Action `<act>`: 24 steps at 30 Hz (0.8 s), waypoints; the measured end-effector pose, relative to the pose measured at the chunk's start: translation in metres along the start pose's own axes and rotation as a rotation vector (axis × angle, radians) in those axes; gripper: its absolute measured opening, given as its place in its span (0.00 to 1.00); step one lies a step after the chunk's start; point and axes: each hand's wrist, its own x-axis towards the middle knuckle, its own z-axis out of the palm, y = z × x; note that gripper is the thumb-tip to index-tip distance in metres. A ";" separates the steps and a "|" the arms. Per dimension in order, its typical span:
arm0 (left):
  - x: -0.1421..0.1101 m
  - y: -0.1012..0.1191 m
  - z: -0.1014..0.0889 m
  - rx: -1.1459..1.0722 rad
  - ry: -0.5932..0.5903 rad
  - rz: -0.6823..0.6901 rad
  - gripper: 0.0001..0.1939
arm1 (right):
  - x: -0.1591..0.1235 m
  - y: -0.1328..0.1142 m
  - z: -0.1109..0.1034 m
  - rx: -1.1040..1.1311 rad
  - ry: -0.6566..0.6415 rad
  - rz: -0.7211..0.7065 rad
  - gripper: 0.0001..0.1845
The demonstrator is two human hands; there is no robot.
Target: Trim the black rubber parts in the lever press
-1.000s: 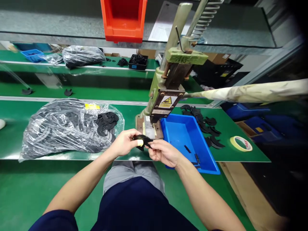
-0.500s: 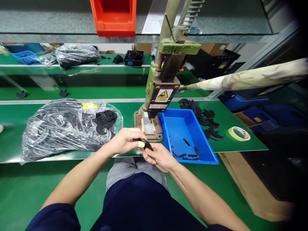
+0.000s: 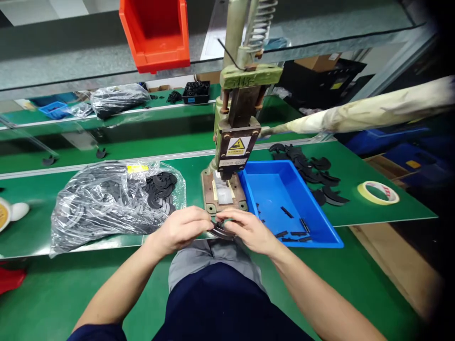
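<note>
My left hand [image 3: 185,228] and my right hand [image 3: 248,230] meet at the front edge of the green bench, fingers curled around a small stack of thin black curved parts [image 3: 221,230] held between them. Most of that stack is hidden by my fingers. Just behind my hands stands a manual lever press [image 3: 236,128] on a brown base plate [image 3: 210,199]. To the right of it sits a blue tray [image 3: 320,227] with several short black strips inside.
A clear plastic bag [image 3: 106,201] full of black parts lies left of the press. More black curved parts [image 3: 313,170] are piled behind the blue tray, with a tape roll [image 3: 378,192] further right. The press's long wrapped lever [image 3: 373,111] reaches right. An orange bin [image 3: 154,33] hangs above.
My hands have dropped slightly toward the bench edge and closed tighter round the black parts. The camera has tilted, bringing more of the left bench into view.
</note>
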 end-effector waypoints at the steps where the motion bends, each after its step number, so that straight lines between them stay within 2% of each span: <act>1: 0.002 0.004 -0.001 0.052 -0.014 0.028 0.10 | 0.002 -0.001 -0.004 -0.049 0.010 -0.044 0.13; 5: 0.011 0.016 -0.004 0.203 -0.055 0.080 0.10 | 0.008 -0.003 -0.011 -0.188 -0.036 -0.195 0.13; 11: 0.018 0.020 -0.003 0.295 -0.068 0.125 0.06 | 0.017 -0.007 -0.020 -0.315 -0.186 -0.334 0.14; 17: 0.020 0.018 -0.002 0.325 -0.082 0.119 0.05 | 0.024 -0.014 -0.026 -0.370 -0.231 -0.400 0.13; 24: 0.014 0.012 0.002 0.297 -0.070 0.087 0.07 | 0.024 -0.011 -0.019 -0.407 -0.192 -0.384 0.11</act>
